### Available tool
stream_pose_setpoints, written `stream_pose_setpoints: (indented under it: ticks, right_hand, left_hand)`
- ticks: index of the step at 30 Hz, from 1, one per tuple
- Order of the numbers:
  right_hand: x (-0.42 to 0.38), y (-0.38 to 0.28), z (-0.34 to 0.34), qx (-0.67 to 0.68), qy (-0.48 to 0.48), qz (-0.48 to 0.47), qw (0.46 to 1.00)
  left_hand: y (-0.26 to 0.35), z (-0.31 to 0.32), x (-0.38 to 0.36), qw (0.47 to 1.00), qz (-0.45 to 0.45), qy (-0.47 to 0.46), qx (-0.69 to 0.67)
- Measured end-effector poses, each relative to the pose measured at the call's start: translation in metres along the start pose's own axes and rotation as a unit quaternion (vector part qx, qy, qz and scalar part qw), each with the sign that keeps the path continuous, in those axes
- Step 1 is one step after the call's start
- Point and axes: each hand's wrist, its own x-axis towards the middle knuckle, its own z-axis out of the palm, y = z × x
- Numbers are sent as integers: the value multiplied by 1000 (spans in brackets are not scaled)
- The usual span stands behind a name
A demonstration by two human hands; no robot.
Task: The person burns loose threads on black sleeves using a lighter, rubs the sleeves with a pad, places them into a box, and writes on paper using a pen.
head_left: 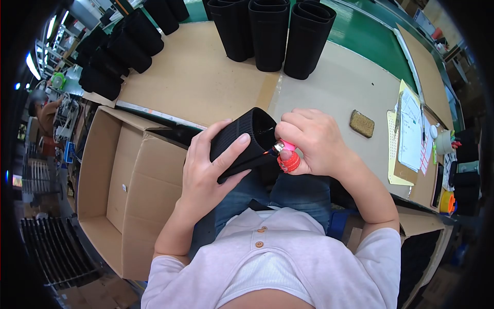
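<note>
My left hand (198, 162) is wrapped around a black ribbed fabric sleeve (234, 139), tilted with its open end towards the right. Closed in a fist at that opening, my right hand (314, 141) grips a small pink lighter (288, 146) with a metal top; most of its body is hidden by the fingers. A faint orange-blue glow shows between the metal top and the sleeve's rim. Red wrapping (289, 162) covers part of my right thumb. Both hands are above my lap, at the near edge of the table.
Several black sleeves (307, 41) stand upright at the back and left of the cardboard-covered table (180, 72). A brown sponge-like block (362, 123) and a clipboard with papers (409, 134) lie to the right. An open cardboard box (131, 190) is at my left.
</note>
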Motion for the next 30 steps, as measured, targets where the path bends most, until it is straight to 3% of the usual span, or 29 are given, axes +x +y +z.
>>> stream_pose_setpoints:
  ticks: [7, 23, 28, 30]
  right_hand:
    - [4, -3, -2, -7, 2, -15, 1000]
    - [0, -24, -5, -60, 77, 10, 995]
    - [-10, -28, 5, -32, 64, 0, 997]
    - [-4, -27, -4, 46, 56, 31, 997]
  left_hand:
    - [-2, -1, 0, 999, 24, 14, 32]
    - [-1, 3, -2, 998, -14, 57, 9]
    - [-3, 6, 1, 997, 21, 70, 34]
    - [-3, 9, 1, 997, 20, 71, -3]
